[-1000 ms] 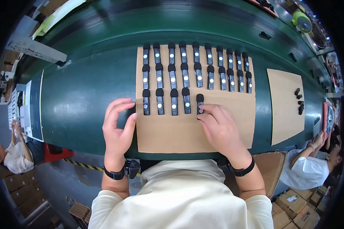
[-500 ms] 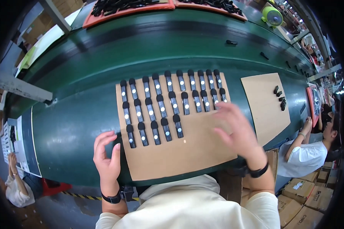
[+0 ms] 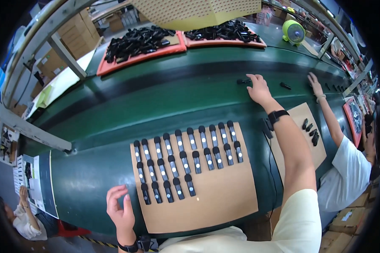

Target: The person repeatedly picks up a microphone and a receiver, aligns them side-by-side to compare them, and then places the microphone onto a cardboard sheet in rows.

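Note:
On a brown cardboard sheet (image 3: 223,206) lie several small black microphones (image 3: 196,162) with foam tops and round white labels, set out in three rows; the nearest row covers only the left part. Beside the sheet's left edge my left hand (image 3: 120,208) hovers empty, its fingers loosely bent and apart. My right arm stretches far forward over the green belt. There my right hand (image 3: 259,88) has its fingers and thumb spread around the right end of a loose black microphone (image 3: 242,81); whether they touch it is unclear.
Another loose microphone (image 3: 285,86) lies farther right on the belt. Red trays (image 3: 141,57) heaped with black parts stand at the back near a green fan (image 3: 293,32). A co-worker's hand (image 3: 316,85) reaches over the belt at right, past a second cardboard sheet (image 3: 299,139) holding several black pieces.
My right hand has gone from above the cardboard sheet out to the microphone on the belt. The view has tilted up, and the co-worker's arm now reaches forward. My left hand stays beside the sheet.

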Available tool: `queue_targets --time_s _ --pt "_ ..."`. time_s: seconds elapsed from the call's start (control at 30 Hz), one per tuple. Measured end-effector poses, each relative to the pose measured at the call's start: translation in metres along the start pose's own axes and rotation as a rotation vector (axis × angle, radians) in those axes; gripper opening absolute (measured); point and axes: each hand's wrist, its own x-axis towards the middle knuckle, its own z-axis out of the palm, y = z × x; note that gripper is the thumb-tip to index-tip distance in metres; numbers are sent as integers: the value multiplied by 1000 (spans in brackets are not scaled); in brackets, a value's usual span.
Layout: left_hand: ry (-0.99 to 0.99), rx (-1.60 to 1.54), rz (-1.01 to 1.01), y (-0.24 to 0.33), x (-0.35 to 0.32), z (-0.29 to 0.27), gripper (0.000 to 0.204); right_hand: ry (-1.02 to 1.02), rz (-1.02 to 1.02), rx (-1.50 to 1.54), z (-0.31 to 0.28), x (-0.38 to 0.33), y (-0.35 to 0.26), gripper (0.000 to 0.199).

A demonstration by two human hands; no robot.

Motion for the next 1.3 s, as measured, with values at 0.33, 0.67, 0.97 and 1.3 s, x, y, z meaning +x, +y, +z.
queue_targets --time_s 0.33,0.67,0.97,1.3 --pt "-63 51 91 40 1 21 15 -234 165 177 -24 4 -18 23" --pt "-352 -166 267 84 -15 45 21 -150 -542 770 -158 -227 -129 24" --pt "-657 -156 287 101 -28 56 33 -231 -516 992 -145 -302 -180 33" --pt "-528 -272 306 92 -38 51 25 -213 -457 1077 -133 -304 -190 32"
